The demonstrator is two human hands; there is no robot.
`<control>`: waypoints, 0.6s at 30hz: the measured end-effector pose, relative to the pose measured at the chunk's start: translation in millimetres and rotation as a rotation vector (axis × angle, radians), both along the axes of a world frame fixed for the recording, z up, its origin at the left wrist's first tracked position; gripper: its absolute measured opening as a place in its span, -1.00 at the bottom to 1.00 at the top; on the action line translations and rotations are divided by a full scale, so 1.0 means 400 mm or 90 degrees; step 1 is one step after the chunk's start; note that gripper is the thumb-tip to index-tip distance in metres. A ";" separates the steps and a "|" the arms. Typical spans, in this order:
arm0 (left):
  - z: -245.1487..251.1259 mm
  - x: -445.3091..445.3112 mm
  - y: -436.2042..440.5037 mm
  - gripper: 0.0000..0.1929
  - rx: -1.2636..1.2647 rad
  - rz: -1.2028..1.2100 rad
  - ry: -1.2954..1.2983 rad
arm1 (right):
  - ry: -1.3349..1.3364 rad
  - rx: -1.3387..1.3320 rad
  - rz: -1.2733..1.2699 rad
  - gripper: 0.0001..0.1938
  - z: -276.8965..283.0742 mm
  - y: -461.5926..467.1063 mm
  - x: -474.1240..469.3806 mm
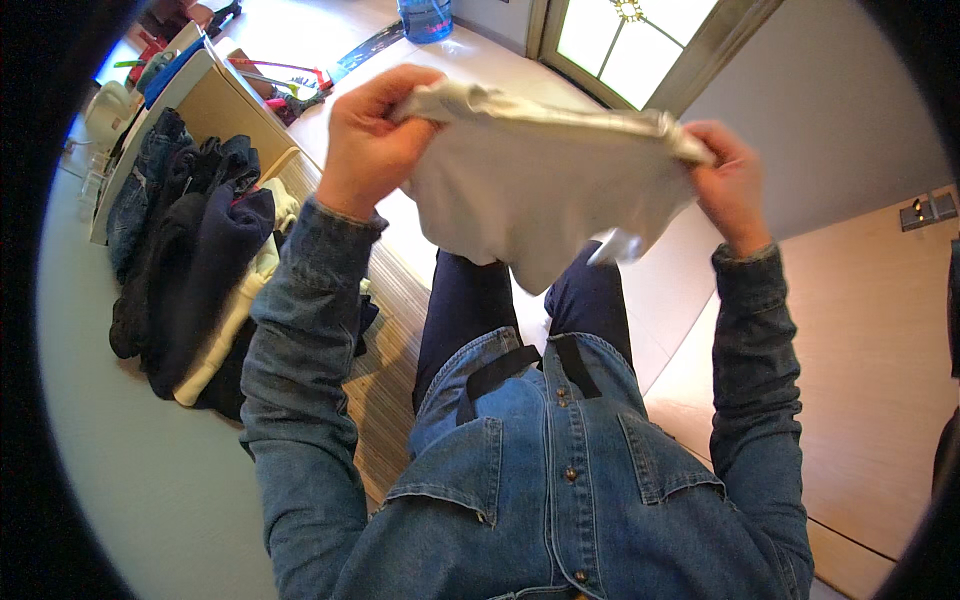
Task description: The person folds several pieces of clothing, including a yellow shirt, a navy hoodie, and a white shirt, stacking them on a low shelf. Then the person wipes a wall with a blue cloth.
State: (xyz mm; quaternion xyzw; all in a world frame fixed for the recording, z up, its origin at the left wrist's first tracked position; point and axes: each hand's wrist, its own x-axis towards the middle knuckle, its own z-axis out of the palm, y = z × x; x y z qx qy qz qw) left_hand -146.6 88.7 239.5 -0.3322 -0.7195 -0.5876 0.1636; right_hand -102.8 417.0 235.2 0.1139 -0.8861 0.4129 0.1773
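Note:
A light grey-beige cloth garment (pixel 547 172) is stretched between my two hands, with its hem hanging loose and blurred. Its upper edge is bunched and thicker, like a waistband; the exact kind of garment cannot be told. My left hand (pixel 379 139) grips one upper corner, thumb across the cloth. The opposite corner is pinched in my right hand (pixel 727 172), whose fingers are partly hidden behind the fabric. The garment hangs in the air in front of my legs and covers part of the floor beyond.
To my left, folded dark and cream clothes (pixel 195 247) are piled on a light surface (pixel 127 480). A wooden cabinet (pixel 232 112) stands behind them. A blue water jug (pixel 426 19) sits on the floor near the glazed door (pixel 637 37). Wooden panelling (pixel 847 337) rises on the right.

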 end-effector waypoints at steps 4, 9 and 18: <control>0.070 0.011 -0.049 -0.70 -0.036 0.088 0.223 | 0.240 0.025 0.024 -0.82 0.069 0.025 0.010; -0.070 0.165 -0.078 -0.67 -0.322 0.195 0.127 | 0.163 0.146 0.025 -0.81 -0.052 0.067 0.125; -0.420 0.444 -0.052 -0.78 -0.359 -0.026 -0.187 | -0.367 0.152 0.079 -0.86 -0.459 0.045 0.440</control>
